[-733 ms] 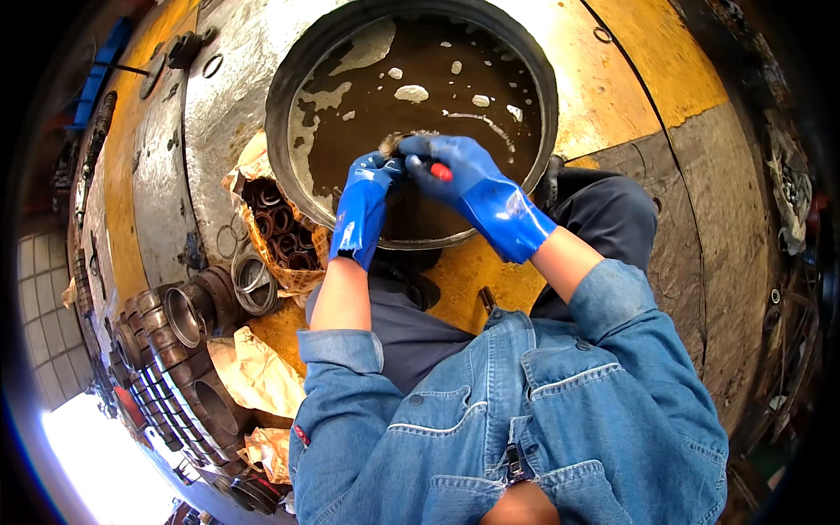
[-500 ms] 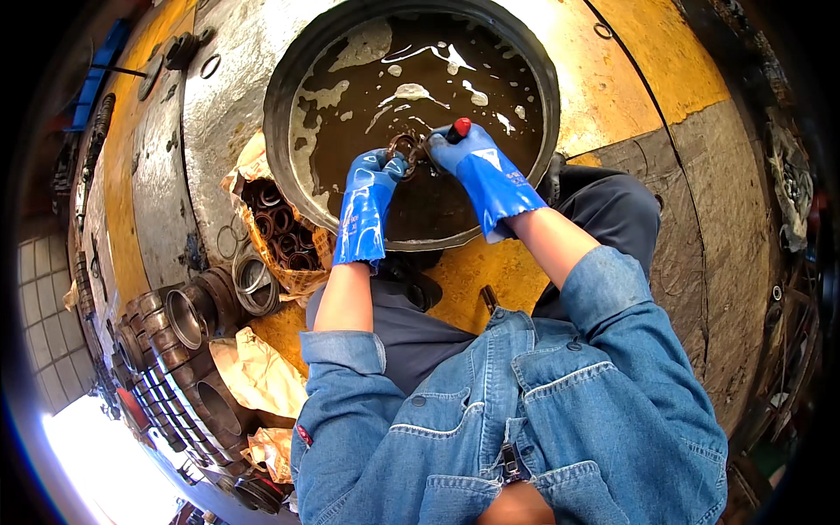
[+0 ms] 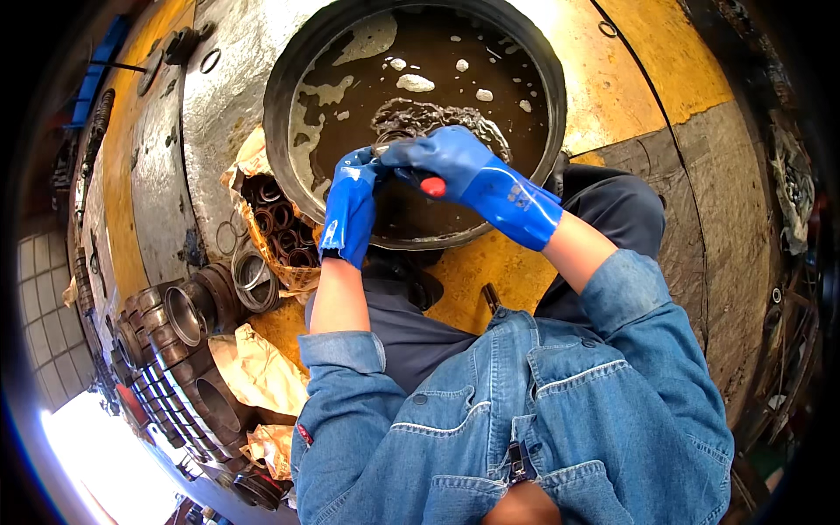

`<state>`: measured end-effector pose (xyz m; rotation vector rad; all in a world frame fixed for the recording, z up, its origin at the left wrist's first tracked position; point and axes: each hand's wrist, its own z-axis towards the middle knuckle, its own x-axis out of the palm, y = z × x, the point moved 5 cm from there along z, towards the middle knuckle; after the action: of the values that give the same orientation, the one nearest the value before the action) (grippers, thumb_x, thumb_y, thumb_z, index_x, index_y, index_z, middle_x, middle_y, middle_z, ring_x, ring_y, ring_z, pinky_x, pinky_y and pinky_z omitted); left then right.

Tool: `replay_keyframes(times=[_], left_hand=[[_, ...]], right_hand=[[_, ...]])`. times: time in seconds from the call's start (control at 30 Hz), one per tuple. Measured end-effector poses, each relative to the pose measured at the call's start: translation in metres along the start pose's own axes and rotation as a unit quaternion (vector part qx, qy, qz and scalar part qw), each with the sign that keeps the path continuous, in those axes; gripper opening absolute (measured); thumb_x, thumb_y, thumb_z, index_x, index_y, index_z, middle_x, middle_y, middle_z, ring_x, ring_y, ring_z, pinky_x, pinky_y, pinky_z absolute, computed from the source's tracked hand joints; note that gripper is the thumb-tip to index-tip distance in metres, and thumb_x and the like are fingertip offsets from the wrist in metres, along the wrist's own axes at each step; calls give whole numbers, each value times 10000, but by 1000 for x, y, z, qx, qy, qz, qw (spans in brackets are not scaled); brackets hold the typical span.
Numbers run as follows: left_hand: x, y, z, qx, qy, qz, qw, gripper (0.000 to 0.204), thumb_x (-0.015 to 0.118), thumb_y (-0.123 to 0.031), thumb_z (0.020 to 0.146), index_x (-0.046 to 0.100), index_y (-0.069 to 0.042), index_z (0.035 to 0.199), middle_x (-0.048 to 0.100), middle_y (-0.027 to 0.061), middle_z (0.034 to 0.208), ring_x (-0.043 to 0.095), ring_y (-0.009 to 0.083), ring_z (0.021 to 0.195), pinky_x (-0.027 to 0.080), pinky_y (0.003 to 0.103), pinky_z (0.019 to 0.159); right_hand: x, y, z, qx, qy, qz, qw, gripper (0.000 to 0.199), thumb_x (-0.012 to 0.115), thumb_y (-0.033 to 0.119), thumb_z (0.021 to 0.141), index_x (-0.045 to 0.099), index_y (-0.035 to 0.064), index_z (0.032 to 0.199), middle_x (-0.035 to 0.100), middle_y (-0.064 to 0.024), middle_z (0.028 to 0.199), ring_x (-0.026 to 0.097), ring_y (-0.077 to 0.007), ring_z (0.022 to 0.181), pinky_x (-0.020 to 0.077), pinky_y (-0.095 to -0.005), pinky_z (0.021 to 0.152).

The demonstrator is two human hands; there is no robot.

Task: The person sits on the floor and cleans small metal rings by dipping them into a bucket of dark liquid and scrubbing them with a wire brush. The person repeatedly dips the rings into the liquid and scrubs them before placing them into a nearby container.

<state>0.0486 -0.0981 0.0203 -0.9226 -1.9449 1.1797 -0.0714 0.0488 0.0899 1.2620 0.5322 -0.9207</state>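
Both my hands wear blue rubber gloves and meet over a round black tub [image 3: 278,166] of murky brown liquid with patches of foam. My left hand [image 3: 353,188] is closed round a dark metal ring [image 3: 395,136], partly hidden by the gloves. Against it, my right hand [image 3: 451,162] is closed on a red-ended hand tool [image 3: 433,186]; the red end sticks out below the glove, and the tool's kind cannot be made out. Ripples spread on the liquid just beyond the fingers.
Left of the tub, a torn paper sack [image 3: 302,278] holds several brown metal rings. Wire-like hoops [image 3: 254,282] lie beside it. Stacked metal rings [image 3: 188,315] and crumpled brown paper [image 3: 258,372] stand nearer at the left. A small ring [image 3: 607,29] lies on the far right floor plate.
My right hand has moved left over the ring and turned, so the tool's red end points toward me instead of away. My left hand has shifted slightly left. Fresh ripples have appeared.
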Motion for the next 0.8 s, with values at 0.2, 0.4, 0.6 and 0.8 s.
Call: replay_keyframes(times=[0.2,0.4,0.6,0.8], left_hand=[[5,1,11,-4,-32,151,988,184,709,-162,1056,809,-22,1121,775,-14,920,637,76,827,498,269,771],[-2,4,9,-21,-76,141,987,220,734,-191,1055,817,-3,1134,785,11,919,636,89,827,497,275,776],[-11,14,17,1,-58,152,987,249,745,-196,1047,802,7,1180,795,31,937,670,111,844,537,291,820],[-13,14,23,49,-97,217,970,254,759,-196,1027,800,11,1168,779,31,910,663,116,825,544,315,789]], right_hand=[[7,-42,-10,164,-122,71,976,314,757,214,973,781,133,1275,800,-164,1176,782,-366,1029,640,-404,915],[3,-30,-12,148,-84,97,981,292,754,233,981,785,150,1259,807,-121,1188,784,-354,1032,632,-419,942],[4,-28,8,174,16,-15,985,286,726,294,989,791,178,1243,807,-114,1178,775,-367,1023,623,-455,933],[16,-49,-12,436,31,183,881,373,714,360,959,807,136,1243,821,-140,1148,782,-275,1096,596,-382,977]])
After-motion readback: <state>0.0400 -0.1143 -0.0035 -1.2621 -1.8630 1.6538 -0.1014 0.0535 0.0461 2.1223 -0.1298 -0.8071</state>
